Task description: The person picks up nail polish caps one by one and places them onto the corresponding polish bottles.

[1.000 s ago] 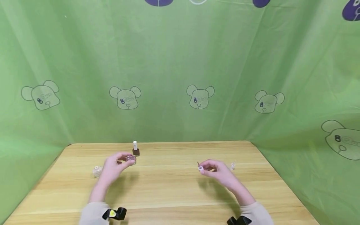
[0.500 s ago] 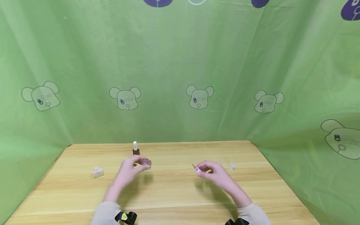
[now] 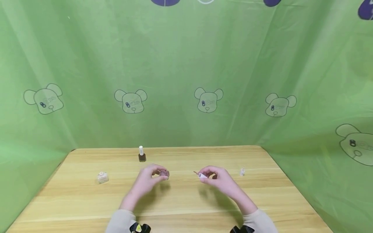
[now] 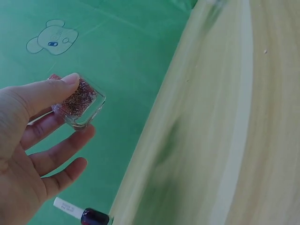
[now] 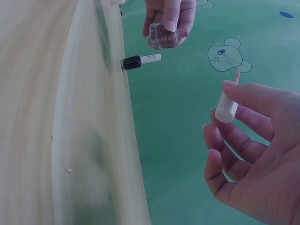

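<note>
My left hand [image 3: 148, 180] pinches a small clear nail polish bottle [image 4: 82, 99] with reddish glitter inside, its neck bare of a cap. The thumb lies across one face, with fingertips behind. Facing it across a gap, my right hand [image 3: 217, 178] grips the white nail polish cap [image 5: 227, 108] between thumb and fingers. From that cap a pinkish brush [image 5: 237, 75] sticks out toward the left in the head view. Both hands are raised over the wooden table [image 3: 180, 200], their shadows falling below them.
A dark nail polish bottle [image 3: 141, 157] with a white cap stands at the back, left of centre. An uncapped clear bottle [image 3: 102, 177] sits at the left. On the right stands a small white cap [image 3: 242, 171]. Green curtain [image 3: 169, 126] encloses the table's back and sides.
The left hand has carried the glitter bottle rightward, uncovering the clear bottle at the left. The right hand has drifted slightly left, its brush turning to point more sideways. The hands are nearer each other.
</note>
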`<state>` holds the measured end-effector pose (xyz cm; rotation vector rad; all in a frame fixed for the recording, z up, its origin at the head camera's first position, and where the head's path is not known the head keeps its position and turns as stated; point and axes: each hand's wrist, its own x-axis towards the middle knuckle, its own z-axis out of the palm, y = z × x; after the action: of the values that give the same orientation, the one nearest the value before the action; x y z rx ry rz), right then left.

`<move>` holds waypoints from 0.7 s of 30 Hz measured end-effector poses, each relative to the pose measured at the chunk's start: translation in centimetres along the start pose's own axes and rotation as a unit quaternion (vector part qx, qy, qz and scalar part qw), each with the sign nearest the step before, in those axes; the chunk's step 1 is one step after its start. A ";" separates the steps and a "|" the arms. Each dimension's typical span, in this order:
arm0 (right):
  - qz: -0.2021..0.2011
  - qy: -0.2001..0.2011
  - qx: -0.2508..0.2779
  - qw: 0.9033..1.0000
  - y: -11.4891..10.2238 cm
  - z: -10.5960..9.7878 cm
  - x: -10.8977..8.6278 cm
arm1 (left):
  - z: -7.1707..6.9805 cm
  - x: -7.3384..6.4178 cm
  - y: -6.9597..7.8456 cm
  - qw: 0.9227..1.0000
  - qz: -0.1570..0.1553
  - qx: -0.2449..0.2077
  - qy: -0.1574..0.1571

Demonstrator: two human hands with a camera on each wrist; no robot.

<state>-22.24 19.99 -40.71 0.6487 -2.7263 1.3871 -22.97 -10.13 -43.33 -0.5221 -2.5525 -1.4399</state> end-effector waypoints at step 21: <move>-0.024 0.027 -0.017 0.999 -2.5 0.8 2.0 | 1.7 -0.1 1.2 1.000 0.019 0.000 -0.006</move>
<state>-23.02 17.41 -38.89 0.6591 -2.6680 1.3264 -22.36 -8.12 -43.29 -0.5782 -2.5385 -1.4285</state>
